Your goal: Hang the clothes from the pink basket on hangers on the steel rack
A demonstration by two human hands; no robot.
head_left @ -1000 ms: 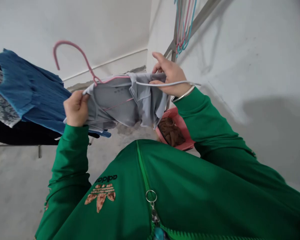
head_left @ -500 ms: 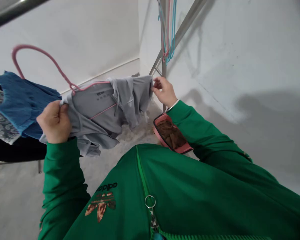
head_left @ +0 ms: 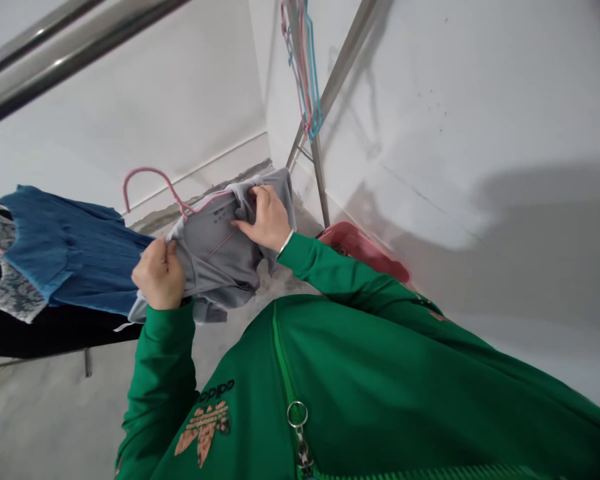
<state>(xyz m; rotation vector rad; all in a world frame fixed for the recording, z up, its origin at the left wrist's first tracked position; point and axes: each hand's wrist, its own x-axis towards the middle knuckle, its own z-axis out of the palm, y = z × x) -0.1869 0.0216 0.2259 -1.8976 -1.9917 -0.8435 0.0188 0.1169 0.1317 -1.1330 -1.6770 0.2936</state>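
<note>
Garment (head_left: 217, 263) between left hand (head_left: 160, 275), tight on its edge, and right hand (head_left: 269, 220), loose around a fold.

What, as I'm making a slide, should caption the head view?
Left hand grips a grey shirt on a pink hanger; right hand touches the shirt.

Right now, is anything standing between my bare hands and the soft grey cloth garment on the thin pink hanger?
Nothing visible. Your bare left hand grips the soft grey cloth garment directly, and your bare right hand touches its bunched fabric. The blue cloth garment hangs beside them, not between.
</note>
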